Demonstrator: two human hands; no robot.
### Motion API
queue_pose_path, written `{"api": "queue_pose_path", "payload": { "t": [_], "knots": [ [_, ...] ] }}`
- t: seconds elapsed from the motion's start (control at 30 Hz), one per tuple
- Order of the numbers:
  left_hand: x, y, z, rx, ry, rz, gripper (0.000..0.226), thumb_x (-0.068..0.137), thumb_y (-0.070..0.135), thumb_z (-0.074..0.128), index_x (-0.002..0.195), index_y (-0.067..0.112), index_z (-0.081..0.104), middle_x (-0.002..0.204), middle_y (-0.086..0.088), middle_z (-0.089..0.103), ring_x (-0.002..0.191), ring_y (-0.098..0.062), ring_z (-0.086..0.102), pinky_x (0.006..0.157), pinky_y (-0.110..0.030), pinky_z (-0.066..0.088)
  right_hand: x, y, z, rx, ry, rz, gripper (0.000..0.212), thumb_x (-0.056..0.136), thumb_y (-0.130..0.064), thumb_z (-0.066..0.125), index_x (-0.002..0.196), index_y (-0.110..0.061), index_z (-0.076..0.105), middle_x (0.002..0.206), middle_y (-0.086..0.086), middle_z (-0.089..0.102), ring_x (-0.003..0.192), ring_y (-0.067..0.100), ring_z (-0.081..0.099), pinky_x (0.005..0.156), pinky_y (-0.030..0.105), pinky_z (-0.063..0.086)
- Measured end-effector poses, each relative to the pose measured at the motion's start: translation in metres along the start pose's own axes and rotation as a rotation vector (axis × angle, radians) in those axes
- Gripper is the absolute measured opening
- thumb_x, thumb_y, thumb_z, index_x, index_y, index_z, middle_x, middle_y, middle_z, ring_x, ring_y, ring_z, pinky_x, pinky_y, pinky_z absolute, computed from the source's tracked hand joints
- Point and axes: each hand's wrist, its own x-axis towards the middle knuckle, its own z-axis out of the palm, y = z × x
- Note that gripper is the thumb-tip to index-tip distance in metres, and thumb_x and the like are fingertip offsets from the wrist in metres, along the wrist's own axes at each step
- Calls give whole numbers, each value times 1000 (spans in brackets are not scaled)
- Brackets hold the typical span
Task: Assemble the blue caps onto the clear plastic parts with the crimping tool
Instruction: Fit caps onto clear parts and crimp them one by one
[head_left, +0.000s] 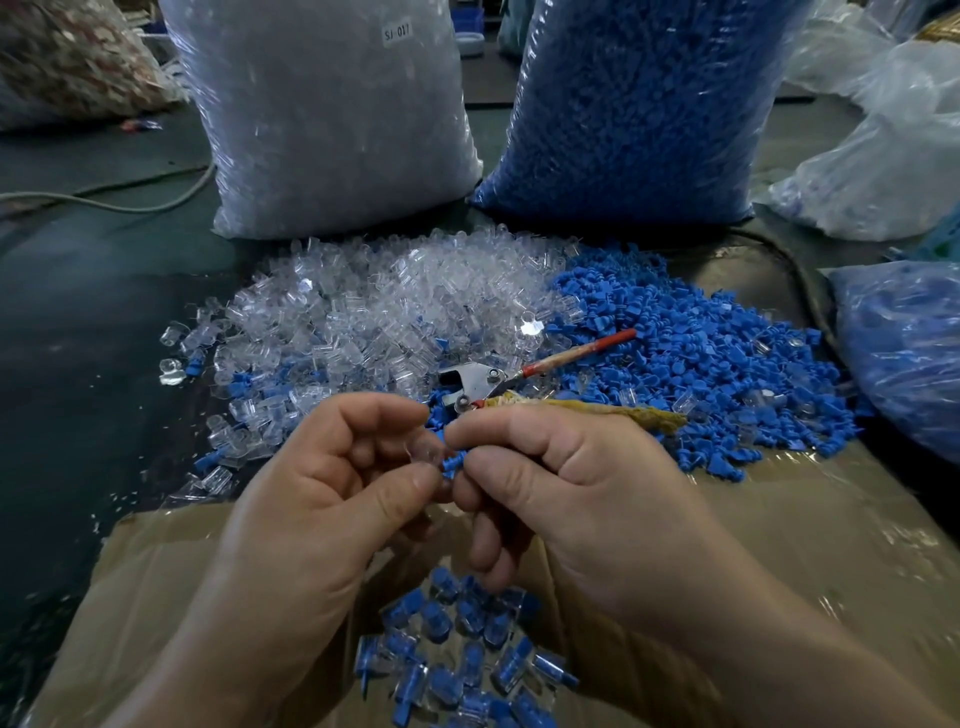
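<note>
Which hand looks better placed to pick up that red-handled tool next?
The right hand, probably. The crimping tool lies just beyond its knuckles, handles pointing right, while the left hand pinches the clear part. The right must first release the blue cap.

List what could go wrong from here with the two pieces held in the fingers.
1. The small blue ribbed cap, pinched by the right hand, meets the small clear plastic part in the left hand only at the fingertips. Either might slip and fall, unfinished, among the finished capped pieces below.
2. The metal crimping tool with a red handle lies amid the heaps of loose parts; grabbing it one-handed could loosen the uncrimped cap.
</note>
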Motion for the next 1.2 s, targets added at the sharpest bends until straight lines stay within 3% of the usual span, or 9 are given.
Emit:
{"api": "queue_pose_path", "payload": {
  "t": [0.17, 0.27, 0.37, 0.5, 0.6, 0.73, 0.97, 1.07, 1.2],
  "knots": [
    [-4, 3, 3, 98, -7, -14, 41, 57, 32, 92, 94, 31, 75, 84, -13, 74, 73, -36, 72, 66, -43, 62, -2, 2, 1, -49, 64, -60, 12, 94, -14, 63, 90, -25, 67, 67, 7, 67, 55, 25, 67, 51, 42, 59],
    [-5, 3, 4, 145, -3, 14, 39, 54, 37, 86, 91, 35, 75, 80, -8, 74, 68, -23, 71, 59, -28, 59, -2, 4, 0, -192, 103, -122, 10, 93, -17, 64, 90, -26, 66, 68, 0, 67, 54, 13, 66, 50, 32, 58],
    [-5, 2, 6, 196, -21, 38, 34, 57, 44, 77, 91, 40, 75, 76, -3, 74, 62, -13, 68, 56, -20, 55, -3, 8, -1, -527, 113, -245, 10, 97, -26, 58, 101, -31, 65, 76, -12, 64, 70, 4, 63, 61, 28, 55],
    [-4, -3, 2, 262, -1, 54, 42, 56, 54, 90, 93, 40, 74, 79, -2, 74, 68, -15, 69, 59, -27, 55, -2, 9, 1, -649, 122, -306, 15, 95, -33, 52, 105, -35, 62, 89, -21, 59, 86, 3, 59, 69, 28, 53],
    [-4, -4, 1, 263, 17, 61, 57, 53, 73, 81, 98, 39, 73, 85, 0, 74, 75, -19, 70, 66, -38, 56, -1, 10, 1, -580, 99, -287, 10, 95, -30, 55, 102, -34, 61, 89, -20, 59, 87, 5, 60, 69, 33, 54],
    [-6, -6, 4, 334, 75, 99, 50, 56, 64, 80, 99, 41, 72, 86, 2, 75, 78, -21, 71, 70, -53, 60, 0, 11, 0, -618, 89, -302, 10, 95, -34, 52, 101, -32, 61, 89, -20, 59, 84, 3, 59, 68, 31, 53],
    [-8, 0, 6, 512, 89, 148, 35, 65, 60, 68, 98, 48, 69, 74, 10, 70, 60, -7, 63, 53, -25, 54, 0, 11, 4, -784, 128, -363, 12, 96, -31, 50, 102, -27, 60, 94, -14, 59, 87, 8, 56, 72, 35, 49],
    [-9, -1, 8, 472, 55, 158, 32, 68, 55, 69, 100, 48, 69, 86, 6, 75, 72, -13, 71, 64, -39, 61, 0, 9, 3, -813, 157, -372, 17, 98, -33, 48, 103, -24, 61, 98, -11, 58, 88, 11, 57, 72, 38, 50],
    [-9, -6, 7, 374, 75, 107, 36, 64, 56, 73, 98, 43, 71, 81, 1, 75, 68, -21, 71, 63, -51, 60, 0, 10, 5, -812, 144, -382, 27, 97, -37, 41, 101, -20, 62, 97, -8, 57, 83, 15, 57, 67, 41, 50]
  ]
}}
